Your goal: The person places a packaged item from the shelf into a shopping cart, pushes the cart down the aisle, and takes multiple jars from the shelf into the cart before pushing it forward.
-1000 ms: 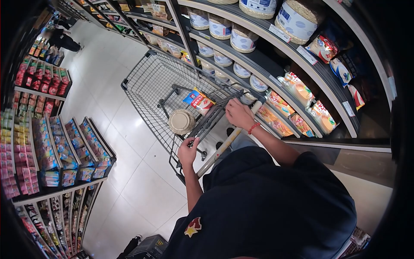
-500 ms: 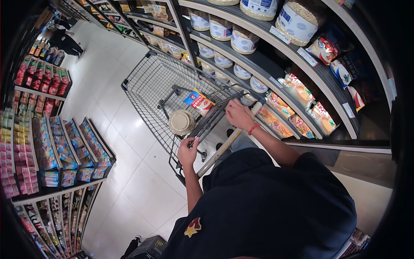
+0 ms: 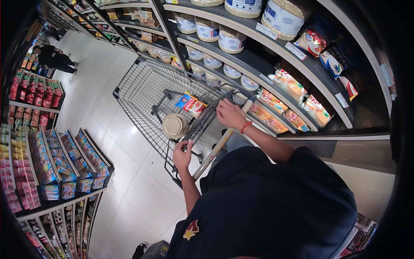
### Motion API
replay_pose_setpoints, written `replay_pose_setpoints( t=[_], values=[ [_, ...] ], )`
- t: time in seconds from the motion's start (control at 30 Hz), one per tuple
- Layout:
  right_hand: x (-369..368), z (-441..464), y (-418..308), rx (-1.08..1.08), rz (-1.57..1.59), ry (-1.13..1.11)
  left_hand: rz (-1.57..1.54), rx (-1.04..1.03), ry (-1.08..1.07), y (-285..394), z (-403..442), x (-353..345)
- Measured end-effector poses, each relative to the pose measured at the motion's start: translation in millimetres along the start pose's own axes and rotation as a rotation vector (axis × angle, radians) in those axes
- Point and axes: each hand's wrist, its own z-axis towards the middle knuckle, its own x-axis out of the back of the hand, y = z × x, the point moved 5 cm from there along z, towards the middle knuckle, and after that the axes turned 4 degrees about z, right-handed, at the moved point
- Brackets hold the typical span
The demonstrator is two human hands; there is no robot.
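Note:
A wire shopping cart (image 3: 137, 101) stands in front of me, its pale handle bar (image 3: 219, 149) close to my body. My left hand (image 3: 182, 157) is at the left of the cart's rear frame, fingers curled at its edge and thumb raised. On the right of that frame lies my right hand (image 3: 231, 114), fingers bent over it, a red bracelet (image 3: 246, 127) at the wrist. Inside the basket are a round tub (image 3: 174, 126) with a beige lid and, beside it, a red, blue and yellow food packet (image 3: 191, 105).
Curved shelves on the right hold large tubs (image 3: 233, 39) and noodle packets (image 3: 288, 85). To the left stands a display of colourful snack packets (image 3: 71, 157). A person in dark clothes (image 3: 56, 58) is farther down the tiled aisle (image 3: 125, 172). A dark box (image 3: 156, 250) sits at the bottom.
The cart, its contents and both hands have shifted slightly left in view, along with the right-hand shelves. The hands keep their places on the cart. The distant person appears a little farther left and lower.

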Motion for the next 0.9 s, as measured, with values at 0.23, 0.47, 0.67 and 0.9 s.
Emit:
replay_pose_setpoints(
  t=[0.23,0.47,0.67,0.9],
  values=[
    [-1.2,2.6,0.3,-0.014,0.004,-0.022,0.023,0.035,0.011,-2.9,1.4,1.8],
    [-9.8,2.2,5.7,-0.013,0.010,-0.036,0.029,0.014,-0.009,-4.8,2.5,1.8],
    [-12.9,2.4,5.6,0.021,0.023,-0.017,-0.012,0.022,-0.046,-12.0,4.9,-2.5],
    [-16.0,3.5,12.1,0.036,-0.004,-0.042,0.028,0.022,-0.037,-11.6,5.6,-3.0]
  ],
)
